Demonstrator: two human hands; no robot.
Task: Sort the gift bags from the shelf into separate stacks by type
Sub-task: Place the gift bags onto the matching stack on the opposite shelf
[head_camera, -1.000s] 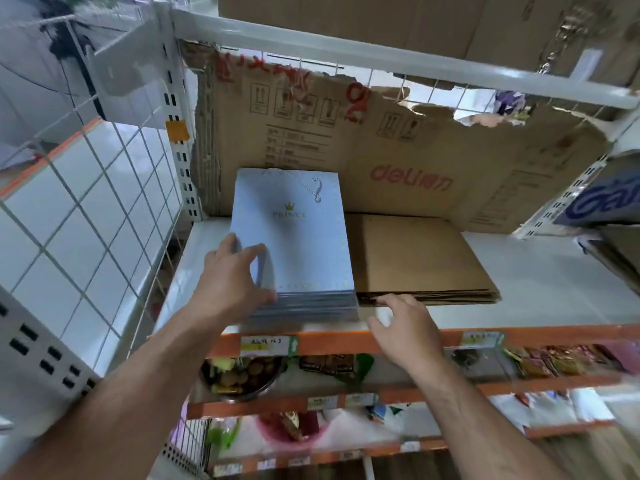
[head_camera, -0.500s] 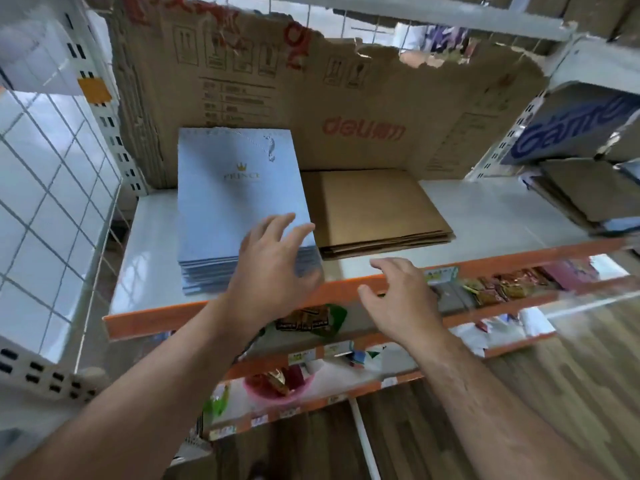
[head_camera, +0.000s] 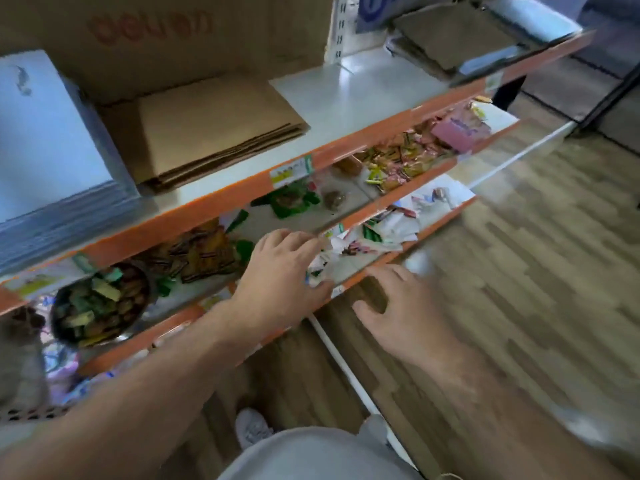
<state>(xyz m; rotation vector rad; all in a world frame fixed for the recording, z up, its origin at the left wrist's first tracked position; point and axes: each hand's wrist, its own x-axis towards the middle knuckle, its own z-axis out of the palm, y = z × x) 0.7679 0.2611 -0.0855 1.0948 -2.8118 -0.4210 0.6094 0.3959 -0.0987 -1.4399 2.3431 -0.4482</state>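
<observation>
A stack of light blue gift bags [head_camera: 45, 161] lies flat at the left of the white shelf [head_camera: 349, 95]. Beside it on the right lies a stack of brown paper bags [head_camera: 214, 126]. More brown bags [head_camera: 453, 36] lie on the adjoining shelf at the top right. My left hand [head_camera: 280, 271] hovers in front of the lower shelves with fingers spread, holding nothing. My right hand [head_camera: 401, 306] is below and to the right of it, over the wooden floor, fingers apart and empty. Both hands are well below the bag stacks.
A torn cardboard box [head_camera: 166, 36] stands behind the stacks. Orange-edged lower shelves hold snack packets [head_camera: 405, 157] and a bowl of wrapped sweets [head_camera: 100, 303]. Wooden floor [head_camera: 519, 271] stretches to the right. My shoe [head_camera: 252, 427] shows below.
Both hands have left the blue stack and the shelf edge and dropped down and right. The view has swung to the right and downward, toward the floor.
</observation>
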